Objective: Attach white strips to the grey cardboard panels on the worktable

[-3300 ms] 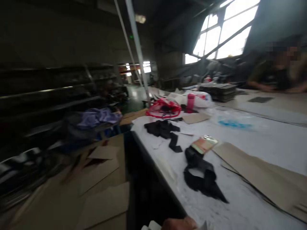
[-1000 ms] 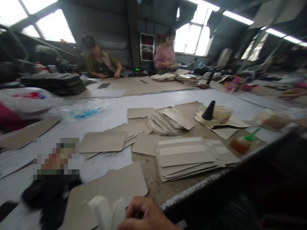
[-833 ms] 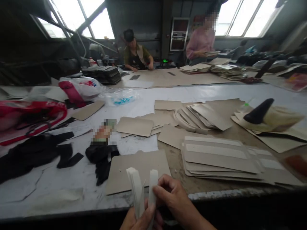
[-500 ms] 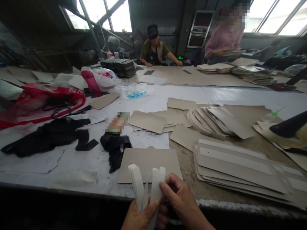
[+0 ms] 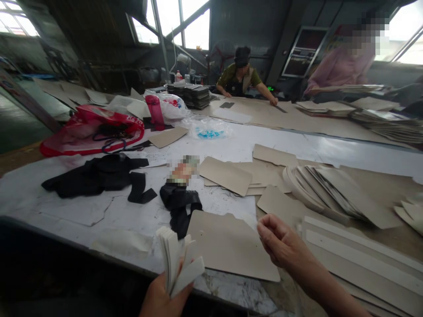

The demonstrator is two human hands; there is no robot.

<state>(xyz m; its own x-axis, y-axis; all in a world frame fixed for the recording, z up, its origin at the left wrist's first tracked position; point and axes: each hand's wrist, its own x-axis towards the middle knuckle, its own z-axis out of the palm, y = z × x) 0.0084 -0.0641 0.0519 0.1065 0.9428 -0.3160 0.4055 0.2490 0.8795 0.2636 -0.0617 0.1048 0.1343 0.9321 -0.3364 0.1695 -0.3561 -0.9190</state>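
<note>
a long white table runs across a dim workshop, with tall windows in the far wall. grey cards lie scattered mid-table, with a fanned stack to the right and a black cloth and red bag to the left. two people work at the far side. at the near edge the left hand is clamped on a bundle of white strips, upright and fanned. the right hand hovers over a card sheet, fingers curled together on nothing, apart from the strips.
</note>
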